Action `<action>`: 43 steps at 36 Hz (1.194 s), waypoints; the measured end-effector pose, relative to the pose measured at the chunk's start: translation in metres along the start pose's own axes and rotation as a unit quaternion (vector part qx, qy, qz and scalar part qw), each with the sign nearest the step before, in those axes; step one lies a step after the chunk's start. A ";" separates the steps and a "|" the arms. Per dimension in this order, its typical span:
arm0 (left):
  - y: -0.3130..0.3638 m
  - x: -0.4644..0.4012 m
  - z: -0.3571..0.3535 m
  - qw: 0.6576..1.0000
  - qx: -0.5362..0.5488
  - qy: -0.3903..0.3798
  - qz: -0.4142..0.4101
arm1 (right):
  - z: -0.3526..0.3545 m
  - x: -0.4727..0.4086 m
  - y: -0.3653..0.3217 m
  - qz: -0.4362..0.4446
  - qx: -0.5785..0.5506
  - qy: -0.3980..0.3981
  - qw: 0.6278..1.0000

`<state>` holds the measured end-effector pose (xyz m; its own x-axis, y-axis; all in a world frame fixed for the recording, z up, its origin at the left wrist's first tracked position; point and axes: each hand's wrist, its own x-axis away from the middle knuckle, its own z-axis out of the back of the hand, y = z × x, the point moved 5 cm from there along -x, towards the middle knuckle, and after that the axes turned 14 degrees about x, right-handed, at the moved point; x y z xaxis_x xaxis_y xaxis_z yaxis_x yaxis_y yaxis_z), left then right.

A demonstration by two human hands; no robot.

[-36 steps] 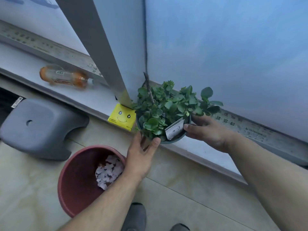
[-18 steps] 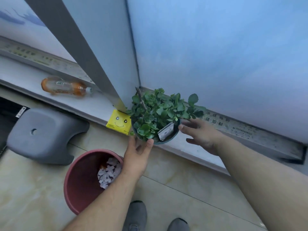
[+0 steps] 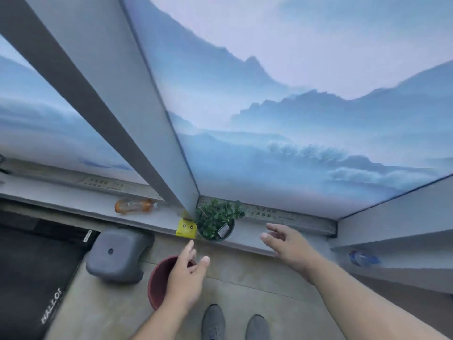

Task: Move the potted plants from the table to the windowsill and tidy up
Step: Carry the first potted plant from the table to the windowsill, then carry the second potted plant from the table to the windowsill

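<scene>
Closest to me are the person's two grey shoes [image 3: 235, 322] on the tiled floor. Just above them the left hand [image 3: 185, 278] hangs over the dark red bin [image 3: 157, 278], fingers loosely spread and holding nothing. The right hand [image 3: 288, 244] reaches out further to the right, fingers [image 3: 274, 228] apart and empty too, near the sill's edge but clear of the pot. A grey plastic stool [image 3: 117, 255] lies on its side left of the bin, beside a black mat [image 3: 31, 273].

Beyond the hands, the potted plant [image 3: 215, 222] stands upright on the windowsill [image 3: 252, 235], tucked into the corner by the window frame, a white tag stuck in the soil and a yellow smiley sticker [image 3: 185, 228] just beside it. Further left on the sill an orange drink bottle [image 3: 134, 205] lies on its side.

This pot looks delivered, neither hand touching it. No desk is in view, so I cannot tell whether other pots remain; the tidying, I judge, is not yet done, with the bottle and tipped stool lying about.
</scene>
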<state>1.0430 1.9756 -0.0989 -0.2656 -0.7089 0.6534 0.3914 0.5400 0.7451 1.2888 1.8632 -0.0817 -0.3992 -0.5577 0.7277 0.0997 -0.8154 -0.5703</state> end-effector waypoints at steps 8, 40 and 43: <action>0.143 0.131 -0.017 0.984 -0.055 -0.133 -0.106 | 0.061 0.182 -0.061 0.052 -0.045 0.117 0.991; -0.053 0.564 -0.129 0.586 -0.339 -0.723 -0.137 | -0.220 0.719 0.199 -0.162 -0.489 0.674 0.530; -0.111 0.634 -0.099 0.530 -0.357 -0.759 -0.127 | -0.295 0.776 0.228 -0.192 -0.508 0.700 0.463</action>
<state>0.9184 1.4211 0.2191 -0.5798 0.7561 0.3035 0.2638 -0.1782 0.9480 0.7328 1.2900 0.2403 -0.4802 0.8265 0.2939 -0.4208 0.0769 -0.9039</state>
